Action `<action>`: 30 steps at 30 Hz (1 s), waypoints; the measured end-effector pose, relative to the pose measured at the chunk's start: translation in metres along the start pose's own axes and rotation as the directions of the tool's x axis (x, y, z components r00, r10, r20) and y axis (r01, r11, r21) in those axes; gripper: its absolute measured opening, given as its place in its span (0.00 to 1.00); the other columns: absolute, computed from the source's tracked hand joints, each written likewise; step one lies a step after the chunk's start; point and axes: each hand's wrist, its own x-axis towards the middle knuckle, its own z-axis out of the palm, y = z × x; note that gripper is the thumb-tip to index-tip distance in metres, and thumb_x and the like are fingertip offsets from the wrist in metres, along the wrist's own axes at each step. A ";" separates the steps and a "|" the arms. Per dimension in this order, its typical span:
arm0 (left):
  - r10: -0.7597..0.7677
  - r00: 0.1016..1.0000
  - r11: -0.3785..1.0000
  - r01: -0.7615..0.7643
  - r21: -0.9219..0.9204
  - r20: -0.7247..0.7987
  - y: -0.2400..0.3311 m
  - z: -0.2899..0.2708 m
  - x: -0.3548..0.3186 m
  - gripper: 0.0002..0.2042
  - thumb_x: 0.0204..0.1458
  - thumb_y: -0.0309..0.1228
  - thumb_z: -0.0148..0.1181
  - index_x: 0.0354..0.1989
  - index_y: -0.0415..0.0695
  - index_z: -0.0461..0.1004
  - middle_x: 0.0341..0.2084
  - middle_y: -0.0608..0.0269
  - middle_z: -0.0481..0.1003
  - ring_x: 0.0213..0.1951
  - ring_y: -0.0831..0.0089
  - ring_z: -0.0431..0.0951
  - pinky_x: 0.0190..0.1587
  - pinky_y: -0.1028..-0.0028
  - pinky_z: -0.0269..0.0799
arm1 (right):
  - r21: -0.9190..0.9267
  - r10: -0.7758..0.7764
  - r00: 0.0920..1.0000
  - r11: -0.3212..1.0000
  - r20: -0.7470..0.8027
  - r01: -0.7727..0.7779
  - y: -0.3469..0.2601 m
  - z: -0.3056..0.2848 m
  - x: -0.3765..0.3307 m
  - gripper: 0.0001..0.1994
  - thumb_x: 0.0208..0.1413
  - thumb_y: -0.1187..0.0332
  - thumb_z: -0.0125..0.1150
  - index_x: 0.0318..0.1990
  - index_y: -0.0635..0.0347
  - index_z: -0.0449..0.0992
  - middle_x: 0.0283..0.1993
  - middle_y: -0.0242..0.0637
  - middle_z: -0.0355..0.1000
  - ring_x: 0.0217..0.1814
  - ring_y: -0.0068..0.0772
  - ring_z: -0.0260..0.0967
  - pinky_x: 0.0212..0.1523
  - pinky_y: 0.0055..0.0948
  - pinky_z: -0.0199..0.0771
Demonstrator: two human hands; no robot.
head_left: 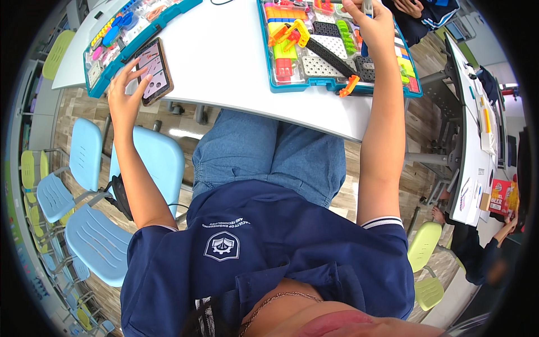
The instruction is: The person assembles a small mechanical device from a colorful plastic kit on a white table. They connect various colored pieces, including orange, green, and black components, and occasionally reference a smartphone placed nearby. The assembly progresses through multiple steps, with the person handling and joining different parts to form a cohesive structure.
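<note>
From the head camera, a white table (236,62) curves across the top of the frame, above the person's denim-clad lap and dark blue shirt, which carries a white shield-shaped emblem on the chest. Two teal-rimmed plastic cases lie open on it. The left case (132,31) sits at an angle near the far left edge, filled with small pink, blue and yellow parts. The right case (337,48) holds orange, green, red and yellow building pieces, dotted grey and black plates, and a long black beam lying diagonally across them. Far right, on another table, stands a red-and-yellow box (499,196) beside some papers. The left hand (124,92) grips the near left edge of a phone (153,70) in a brown case, which lies on the table just beside the left case, its screen lit; the thumb reaches over onto the screen. The right hand (370,25) is raised over the far end of the right case, fingers closed around a small grey piece (368,7) at the very top of the frame. Pale blue chairs (90,185) stand at the left.
</note>
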 end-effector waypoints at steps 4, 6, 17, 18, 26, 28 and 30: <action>-0.048 0.999 0.983 0.050 -0.175 0.011 -0.004 0.001 0.000 0.23 0.56 0.35 0.71 0.60 0.48 0.77 0.45 0.66 0.85 0.58 0.69 0.76 0.67 0.65 0.61 | 0.007 0.087 0.996 0.996 0.012 -0.087 0.004 -0.001 0.001 0.07 0.59 0.69 0.69 0.35 0.63 0.81 0.27 0.31 0.78 0.27 0.18 0.70 0.29 0.24 0.69; -0.077 0.997 0.933 0.075 -0.353 0.007 -0.007 0.001 -0.001 0.22 0.56 0.34 0.70 0.60 0.46 0.77 0.46 0.66 0.85 0.57 0.69 0.77 0.67 0.65 0.61 | 0.009 0.012 1.000 1.000 0.008 -0.012 0.006 0.001 0.002 0.07 0.59 0.69 0.69 0.35 0.63 0.81 0.27 0.31 0.78 0.27 0.18 0.70 0.30 0.24 0.70; 0.174 0.980 0.982 -0.165 -0.090 0.100 -0.018 -0.004 0.000 0.26 0.53 0.36 0.72 0.61 0.48 0.77 0.49 0.68 0.85 0.60 0.69 0.70 0.69 0.64 0.51 | -0.033 -0.018 1.000 0.999 0.010 0.018 0.005 0.003 0.001 0.06 0.58 0.70 0.69 0.35 0.65 0.82 0.27 0.31 0.78 0.28 0.19 0.71 0.30 0.25 0.70; 0.158 0.983 0.986 -0.152 -0.073 0.094 -0.018 -0.002 0.002 0.26 0.53 0.37 0.72 0.61 0.49 0.77 0.49 0.69 0.84 0.60 0.68 0.70 0.68 0.64 0.52 | -0.040 -0.005 1.000 0.999 0.006 0.005 0.004 0.003 0.001 0.06 0.58 0.70 0.69 0.35 0.65 0.83 0.27 0.31 0.79 0.28 0.19 0.71 0.30 0.25 0.70; 0.114 0.990 0.994 -0.113 -0.011 0.083 -0.013 0.009 0.016 0.29 0.54 0.42 0.70 0.66 0.52 0.72 0.54 0.69 0.82 0.60 0.65 0.71 0.69 0.63 0.52 | -0.065 -0.041 0.999 0.997 0.026 0.043 0.002 0.003 0.001 0.06 0.58 0.70 0.69 0.35 0.65 0.83 0.27 0.31 0.79 0.28 0.19 0.71 0.31 0.26 0.71; 0.073 0.994 0.996 -0.067 -0.062 0.087 -0.014 0.011 0.018 0.30 0.55 0.43 0.70 0.66 0.50 0.71 0.55 0.67 0.81 0.60 0.63 0.71 0.70 0.63 0.52 | -0.074 -0.055 0.998 0.996 0.031 0.057 0.002 0.003 0.000 0.06 0.58 0.70 0.69 0.35 0.65 0.83 0.27 0.31 0.79 0.28 0.19 0.71 0.31 0.26 0.71; 0.044 0.997 0.994 -0.036 -0.104 0.066 -0.016 0.014 0.019 0.29 0.57 0.42 0.68 0.67 0.49 0.71 0.56 0.66 0.81 0.61 0.63 0.72 0.70 0.62 0.53 | -0.076 -0.072 0.997 0.994 0.032 0.075 0.001 0.003 0.001 0.06 0.58 0.70 0.69 0.35 0.65 0.83 0.26 0.31 0.79 0.28 0.19 0.71 0.31 0.26 0.71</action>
